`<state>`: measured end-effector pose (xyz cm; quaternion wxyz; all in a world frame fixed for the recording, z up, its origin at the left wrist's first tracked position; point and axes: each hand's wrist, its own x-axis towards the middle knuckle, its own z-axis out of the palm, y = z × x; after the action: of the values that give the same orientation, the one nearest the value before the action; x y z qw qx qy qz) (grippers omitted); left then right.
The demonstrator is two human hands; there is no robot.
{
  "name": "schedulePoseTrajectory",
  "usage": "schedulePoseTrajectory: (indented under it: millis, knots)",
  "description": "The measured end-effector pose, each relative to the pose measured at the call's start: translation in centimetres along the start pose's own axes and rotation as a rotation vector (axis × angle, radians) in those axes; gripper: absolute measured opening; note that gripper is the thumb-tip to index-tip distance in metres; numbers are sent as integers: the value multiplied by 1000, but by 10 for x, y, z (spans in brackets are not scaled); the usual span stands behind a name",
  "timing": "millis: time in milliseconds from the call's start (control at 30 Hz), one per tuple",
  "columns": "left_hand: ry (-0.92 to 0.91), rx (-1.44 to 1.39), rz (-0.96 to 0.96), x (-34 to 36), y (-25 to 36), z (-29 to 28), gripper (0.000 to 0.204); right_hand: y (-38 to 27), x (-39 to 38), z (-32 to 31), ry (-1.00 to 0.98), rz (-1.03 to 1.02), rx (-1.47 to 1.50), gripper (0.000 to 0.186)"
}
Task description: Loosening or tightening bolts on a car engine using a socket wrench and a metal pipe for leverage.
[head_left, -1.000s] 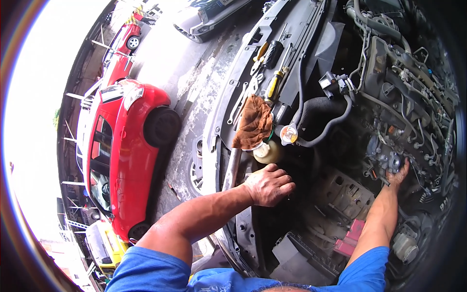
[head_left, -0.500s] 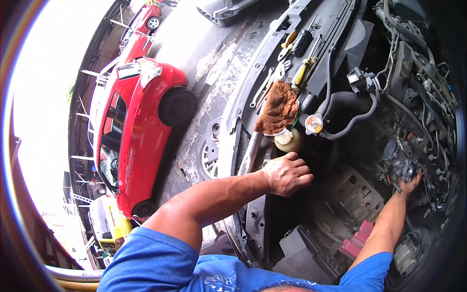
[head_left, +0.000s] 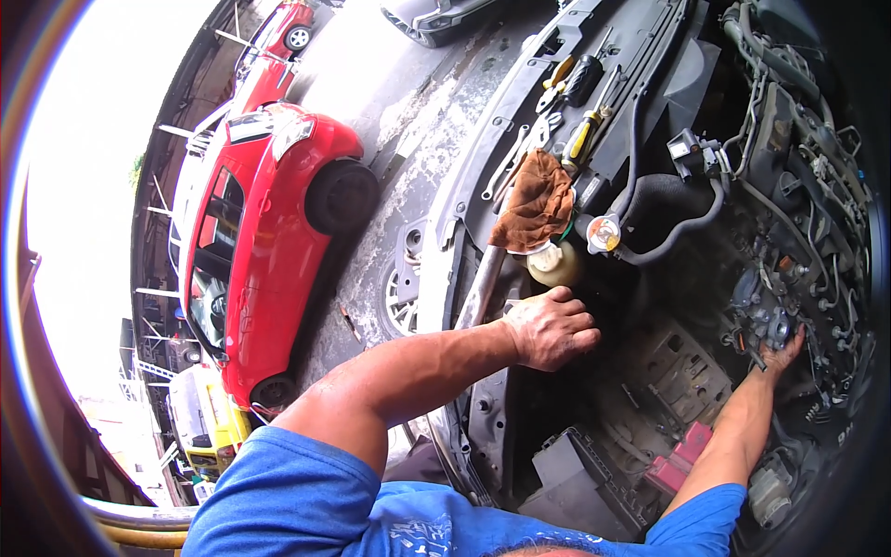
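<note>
The right hand (head_left: 784, 349) reaches a metal part (head_left: 778, 327) seated in the engine (head_left: 768, 139), its grip unclear, and the left hand (head_left: 554, 330) curls near a cream bottle (head_left: 555, 266), its contents hidden, work seemingly unfinished, with a yellow screwdriver (head_left: 579, 142) and brown cloth (head_left: 536, 200) lying beyond.

The car's grey front panel (head_left: 640, 48) carried some wrenches (head_left: 506, 163) and a yellow-handled screwdriver (head_left: 580, 141). A brown cloth (head_left: 534, 200) lay just beside them.
</note>
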<state>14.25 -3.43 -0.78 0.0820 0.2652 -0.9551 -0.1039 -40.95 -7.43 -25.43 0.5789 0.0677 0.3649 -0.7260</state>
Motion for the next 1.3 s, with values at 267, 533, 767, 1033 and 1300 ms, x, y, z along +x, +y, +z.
schedulePoseTrajectory:
  millis: [267,533,767,1033,1300]
  knots:
    - [-23,12,-7,1,1,-1,30,2,-6,9,5,18,33,61]
    - [23,8,-4,2,1,0,21,2,-9,17,47,63,17,61]
    - [3,0,-4,2,1,-1,30,2,-4,10,59,18,5,62]
    - [-15,7,-10,-1,0,0,30,7,-8,17,106,23,-9,62]
    - [-19,9,1,2,1,-1,30,-2,3,1,51,66,-2,62]
